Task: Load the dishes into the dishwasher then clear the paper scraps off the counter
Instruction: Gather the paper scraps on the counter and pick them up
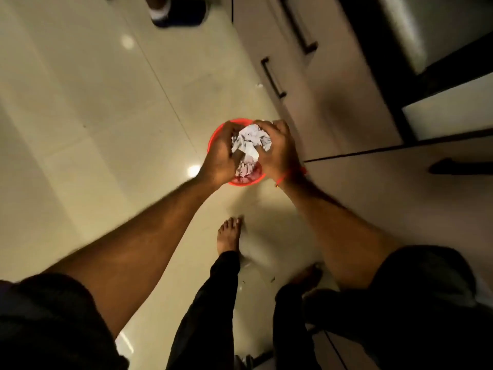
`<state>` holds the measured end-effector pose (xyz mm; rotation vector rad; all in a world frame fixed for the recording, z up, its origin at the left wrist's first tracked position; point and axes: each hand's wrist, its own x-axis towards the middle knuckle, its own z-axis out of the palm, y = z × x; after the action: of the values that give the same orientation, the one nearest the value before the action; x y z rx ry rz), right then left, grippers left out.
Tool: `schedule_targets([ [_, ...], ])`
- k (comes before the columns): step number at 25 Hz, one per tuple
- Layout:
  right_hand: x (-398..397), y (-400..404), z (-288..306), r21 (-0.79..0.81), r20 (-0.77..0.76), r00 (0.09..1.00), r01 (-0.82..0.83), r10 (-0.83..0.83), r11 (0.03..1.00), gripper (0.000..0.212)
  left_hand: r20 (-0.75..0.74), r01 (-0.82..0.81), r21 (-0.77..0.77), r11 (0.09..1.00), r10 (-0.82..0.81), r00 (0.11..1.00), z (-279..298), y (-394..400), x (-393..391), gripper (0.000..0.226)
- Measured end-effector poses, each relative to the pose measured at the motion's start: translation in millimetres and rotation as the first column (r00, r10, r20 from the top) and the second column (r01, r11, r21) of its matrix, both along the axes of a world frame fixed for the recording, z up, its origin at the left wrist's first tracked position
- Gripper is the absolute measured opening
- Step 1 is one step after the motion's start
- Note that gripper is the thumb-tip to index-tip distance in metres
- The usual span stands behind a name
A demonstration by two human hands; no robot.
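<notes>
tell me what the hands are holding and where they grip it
Both hands, left hand and right hand, grip a wad of crumpled white paper by its sides, above a red bin.

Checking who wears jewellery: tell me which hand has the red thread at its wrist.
The right hand: a red thread circles its wrist. The left hand, also gripping the crumpled paper, has a bare wrist.

Red bin [213, 137] on tiled floor [93, 116]

View: single head-worn camera, wide-angle.
Direction: steeply downward at the floor [80, 116].
Range: arm's length.
</notes>
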<state>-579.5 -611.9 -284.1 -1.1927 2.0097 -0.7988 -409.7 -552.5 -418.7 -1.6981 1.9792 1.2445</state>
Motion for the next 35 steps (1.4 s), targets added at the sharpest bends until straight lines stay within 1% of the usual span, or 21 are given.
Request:
schedule_targets([
  [1, 4.3, -4.4, -35.1, 0.028, -0.006, 1.0, -0.002, 0.003, 1.0, 0.041, 0.174, 0.063, 0.064, 0.996, -0.074, 0.982, -76.2, 39.6, 32.6, 0.047],
  [2, 7.1, -8.2, -68.1, 0.073, 0.008, 1.0, -0.003, 0.002, 0.997, 0.042, 0.229, 0.053, 0.005, 0.999, -0.053, 0.972, -157.0, 79.0, 54.2, 0.056],
  [3, 8.9, -11.3, -97.7, 0.13, 0.033, 0.999, -0.011, 0.007, 0.991, 0.043, 0.208, 0.024, -0.049, 0.998, -0.014, 0.978, -210.9, 101.0, 62.6, 0.067],
  [5, 8.5, -14.7, -141.9, 0.222, 0.08, 0.996, -0.046, 0.029, 0.974, 0.052, 0.225, -0.014, 0.014, 1.0, 0.011, 0.974, -274.7, 104.3, 77.5, 0.076],
  [7, 7.4, -11.7, -173.9, 0.274, 0.153, 0.988, -0.066, 0.024, 0.959, 0.069, 0.269, 0.071, -0.033, 0.997, -0.059, 0.961, -290.6, 110.2, 75.0, 0.077],
  [9, 0.9, -6.2, -182.5, 0.329, 0.189, 0.982, -0.05, -0.014, 0.943, 0.073, 0.253, 0.093, 0.005, 0.996, -0.092, 0.963, -290.6, 116.5, 71.4, 0.077],
  [10, -4.5, -5.1, -180.8, 0.344, 0.189, 0.982, -0.037, -0.031, 0.938, 0.07, 0.22, 0.058, -0.047, 0.997, -0.046, 0.974, -291.8, 114.6, 70.0, 0.076],
  [14, -15.9, 8.1, -156.0, 0.311, 0.203, 0.968, 0.078, -0.147, 0.947, 0.047, 0.129, -0.126, -0.003, 0.992, 0.125, 0.984, -291.2, 101.7, 73.1, 0.082],
  [15, -15.2, 12.5, -144.7, 0.296, 0.22, 0.961, 0.1, -0.17, 0.95, 0.044, 0.15, -0.103, -0.041, 0.994, 0.108, 0.983, -291.0, 101.7, 77.1, 0.085],
  [17, -13.8, 20.1, -122.0, 0.289, 0.265, 0.939, 0.141, -0.221, 0.947, 0.046, 0.124, -0.085, -0.033, 0.996, 0.088, 0.988, -268.0, 104.4, 77.1, 0.089],
  [20, -8.9, 31.4, -67.8, 0.268, 0.332, 0.897, 0.205, -0.29, 0.941, 0.05, -0.039, -0.072, -0.027, 0.997, 0.071, 0.997, -223.4, 44.7, 63.2, 0.09],
  [22, -3.8, 42.4, -31.1, 0.215, 0.337, 0.898, 0.219, -0.283, 0.952, 0.045, -0.131, -0.007, -0.153, 0.988, -0.013, 0.991, -178.1, -15.9, 36.0, 0.086],
  [23, -3.5, 47.3, -5.8, 0.191, 0.33, 0.903, 0.223, -0.276, 0.956, 0.041, -0.161, -0.024, -0.204, 0.979, -0.009, 0.987, -123.2, -39.4, 7.3, 0.082],
  [24, -3.8, 52.0, 19.7, 0.18, 0.327, 0.902, 0.235, -0.283, 0.955, 0.034, -0.2, -0.105, -0.208, 0.972, 0.063, 0.978, -43.1, -51.8, -23.8, 0.075],
  [25, -4.6, 57.4, 47.2, 0.164, 0.331, 0.895, 0.257, -0.299, 0.952, 0.028, -0.234, -0.171, -0.313, 0.934, 0.099, 0.967, 62.8, -57.9, -40.2, 0.064],
  [26, -6.2, 64.0, 76.6, 0.139, 0.343, 0.886, 0.28, -0.312, 0.95, 0.025, -0.38, -0.22, -0.304, 0.927, 0.094, 0.92, 130.5, -59.1, -57.1, 0.055],
  [27, -7.7, 73.2, 104.8, 0.1, 0.348, 0.886, 0.289, -0.305, 0.952, 0.023, -0.466, -0.262, -0.329, 0.907, 0.086, 0.881, 182.4, -51.3, -66.0, 0.048],
  [29, -13.2, 93.2, 158.3, 0.007, 0.302, 0.919, 0.264, -0.254, 0.964, 0.022, -0.564, -0.239, -0.291, 0.926, 0.036, 0.825, 247.4, -30.7, -75.0, 0.041],
  [31, -23.4, 117.6, 205.9, -0.096, 0.195, 0.954, 0.248, -0.226, 0.964, 0.021, -0.6, -0.185, -0.26, 0.948, -0.009, 0.8, 287.3, -10.2, -82.6, 0.039],
  [33, -38.8, 145.9, 249.0, -0.191, 0.097, 0.966, 0.254, -0.239, 0.948, 0.022, -0.614, -0.113, -0.287, 0.951, -0.092, 0.784, 337.7, 6.3, -99.8, 0.037],
  [35, -57.2, 176.7, 284.6, -0.288, 0.012, 0.959, 0.274, -0.283, 0.918, 0.022, -0.642, -0.033, -0.366, 0.93, -0.227, 0.732, 374.0, 26.7, -120.4, 0.037],
])
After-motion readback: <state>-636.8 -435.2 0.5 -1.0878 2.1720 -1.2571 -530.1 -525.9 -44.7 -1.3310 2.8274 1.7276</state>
